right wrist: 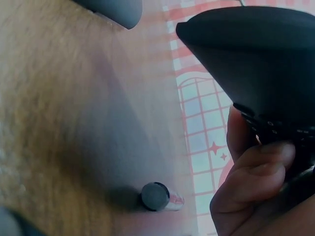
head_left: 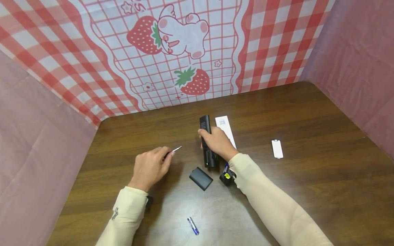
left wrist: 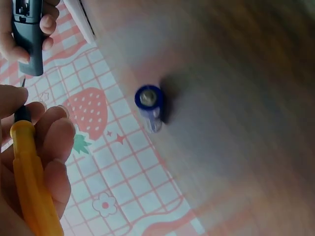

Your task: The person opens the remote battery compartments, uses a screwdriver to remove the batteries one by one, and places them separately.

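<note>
My left hand [head_left: 150, 167] grips a small screwdriver by its yellow handle [left wrist: 32, 182]. Its thin metal shaft [head_left: 177, 149] sticks out past the fingertips, toward the other hand. In my right hand [head_left: 220, 141] is a long black remote control [head_left: 204, 124], held around its middle. An open compartment in the remote shows in the left wrist view. A loose black cover [head_left: 201, 178] lies on the table just below the remote. Nearer the front, a blue-and-silver battery [head_left: 193, 226] lies on its side. Another blue battery [head_left: 226, 167] is partly hidden by my right wrist.
Behind my right hand lies a long white piece [head_left: 225, 127] with a printed code. Farther right is a small white cover [head_left: 277, 149] on the brown wooden table [head_left: 320, 171]. A strawberry-patterned cloth [head_left: 191, 37] hangs at the table's back edge, with pink cloths at both sides.
</note>
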`<state>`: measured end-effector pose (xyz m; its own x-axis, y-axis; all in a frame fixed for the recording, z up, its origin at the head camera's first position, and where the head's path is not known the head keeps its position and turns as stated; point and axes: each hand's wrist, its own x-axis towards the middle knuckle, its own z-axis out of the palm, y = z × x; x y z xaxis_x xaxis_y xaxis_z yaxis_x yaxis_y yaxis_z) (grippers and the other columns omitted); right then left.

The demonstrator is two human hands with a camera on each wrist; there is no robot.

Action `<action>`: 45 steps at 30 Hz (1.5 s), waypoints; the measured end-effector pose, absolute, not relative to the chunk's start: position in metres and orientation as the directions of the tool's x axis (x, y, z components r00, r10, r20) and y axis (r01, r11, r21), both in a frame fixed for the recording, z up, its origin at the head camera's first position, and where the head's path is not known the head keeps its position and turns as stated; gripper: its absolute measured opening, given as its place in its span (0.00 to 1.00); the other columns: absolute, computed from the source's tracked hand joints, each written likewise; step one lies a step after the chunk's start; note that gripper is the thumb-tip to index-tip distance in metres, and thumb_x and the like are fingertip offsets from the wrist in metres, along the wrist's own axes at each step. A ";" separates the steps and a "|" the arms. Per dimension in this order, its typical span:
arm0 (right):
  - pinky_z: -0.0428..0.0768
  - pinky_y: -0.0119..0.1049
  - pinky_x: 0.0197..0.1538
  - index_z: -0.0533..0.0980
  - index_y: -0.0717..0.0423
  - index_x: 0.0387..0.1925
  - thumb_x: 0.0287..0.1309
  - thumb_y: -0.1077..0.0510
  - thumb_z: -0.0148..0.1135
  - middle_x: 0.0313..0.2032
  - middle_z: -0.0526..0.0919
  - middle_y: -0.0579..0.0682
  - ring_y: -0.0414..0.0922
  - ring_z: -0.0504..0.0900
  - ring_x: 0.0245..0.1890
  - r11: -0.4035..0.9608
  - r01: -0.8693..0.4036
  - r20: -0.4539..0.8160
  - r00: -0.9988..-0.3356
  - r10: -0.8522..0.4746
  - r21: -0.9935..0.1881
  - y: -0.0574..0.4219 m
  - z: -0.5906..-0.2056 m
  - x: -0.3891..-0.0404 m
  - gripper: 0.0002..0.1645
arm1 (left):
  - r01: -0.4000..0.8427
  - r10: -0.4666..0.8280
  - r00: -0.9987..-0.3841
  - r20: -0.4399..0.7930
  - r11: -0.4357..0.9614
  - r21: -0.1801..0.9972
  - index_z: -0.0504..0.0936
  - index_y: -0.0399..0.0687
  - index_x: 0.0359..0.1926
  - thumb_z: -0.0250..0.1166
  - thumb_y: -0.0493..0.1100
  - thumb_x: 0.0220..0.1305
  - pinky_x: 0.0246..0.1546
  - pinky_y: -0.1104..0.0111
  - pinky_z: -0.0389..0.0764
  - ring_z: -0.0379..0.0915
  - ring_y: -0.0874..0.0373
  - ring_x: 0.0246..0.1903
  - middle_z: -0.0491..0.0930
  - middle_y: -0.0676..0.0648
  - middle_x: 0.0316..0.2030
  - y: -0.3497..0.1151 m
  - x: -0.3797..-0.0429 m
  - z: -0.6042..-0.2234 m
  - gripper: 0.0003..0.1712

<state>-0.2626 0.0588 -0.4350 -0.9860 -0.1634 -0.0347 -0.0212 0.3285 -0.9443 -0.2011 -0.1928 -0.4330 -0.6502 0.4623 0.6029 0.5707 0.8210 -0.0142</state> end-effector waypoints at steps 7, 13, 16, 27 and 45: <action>0.80 0.43 0.36 0.80 0.62 0.42 0.69 0.39 0.50 0.25 0.85 0.53 0.49 0.85 0.26 0.336 -0.007 -0.051 -0.985 -0.163 -0.942 0.060 -0.435 -0.262 0.29 | 0.542 0.436 -0.663 0.608 0.840 -0.012 0.84 0.49 0.35 0.63 0.49 0.69 0.09 0.62 0.65 0.68 0.56 0.11 0.78 0.55 0.21 -0.203 -0.203 -0.432 0.10; 0.81 0.44 0.36 0.79 0.62 0.43 0.69 0.39 0.50 0.25 0.85 0.53 0.49 0.85 0.26 0.332 -0.005 -0.052 -0.985 -0.164 -0.943 0.061 -0.435 -0.263 0.29 | 0.513 0.421 -0.687 0.593 0.858 -0.016 0.84 0.48 0.33 0.64 0.49 0.68 0.09 0.62 0.66 0.71 0.55 0.12 0.80 0.53 0.21 -0.212 -0.205 -0.432 0.11; 0.81 0.43 0.36 0.79 0.61 0.43 0.69 0.39 0.50 0.26 0.85 0.53 0.48 0.85 0.27 0.334 -0.004 -0.055 -0.984 -0.167 -0.943 0.061 -0.435 -0.263 0.29 | 0.465 0.378 -0.730 0.569 0.885 0.008 0.85 0.49 0.33 0.65 0.49 0.67 0.11 0.58 0.69 0.74 0.51 0.14 0.81 0.52 0.23 -0.218 -0.206 -0.434 0.11; 0.80 0.44 0.38 0.79 0.61 0.44 0.70 0.39 0.49 0.26 0.85 0.52 0.48 0.85 0.28 0.355 -0.001 -0.065 -0.982 -0.175 -0.935 0.059 -0.433 -0.261 0.29 | 0.367 0.281 -0.817 0.503 0.927 0.079 0.86 0.48 0.33 0.67 0.48 0.64 0.15 0.51 0.74 0.77 0.47 0.18 0.81 0.49 0.25 -0.235 -0.210 -0.430 0.09; 0.80 0.43 0.37 0.79 0.61 0.43 0.69 0.39 0.50 0.26 0.86 0.52 0.48 0.85 0.27 0.354 0.006 -0.074 -0.981 -0.179 -0.935 0.058 -0.432 -0.260 0.29 | 0.063 0.057 -0.998 0.031 0.963 0.264 0.88 0.54 0.46 0.60 0.54 0.70 0.35 0.46 0.76 0.81 0.42 0.43 0.86 0.44 0.44 -0.258 -0.223 -0.416 0.15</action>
